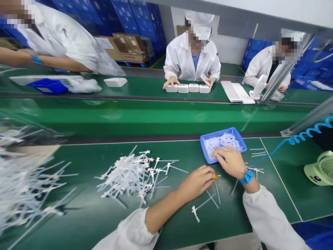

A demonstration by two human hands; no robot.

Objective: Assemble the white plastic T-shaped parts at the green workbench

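Head view: your left hand is low over the green counter, just your side of the blue tray. Its grip is drawn together at the yellow-tipped fingers, but you cannot tell from here whether a tube is pinched in it. Your right hand reaches over the near rim of the tray at twelve o'clock, yellow-tipped too, with thumb and finger close together among the short white tubes; it is hard to see whether that grip is fully closed or has hold of one.

Longer pale tubes lie under and beside your left hand, one ending in a white connector at eleven o'clock. A pile of tubes with connectors is at ten o'clock, and a larger, blurred pile at nine. Some loose tubes lie at one o'clock, right of the tray. A blue coiled cord runs to the band on your right wrist, and a green fan stands at two o'clock.

Across the divider, a person at twelve o'clock touches a row of white boxes.
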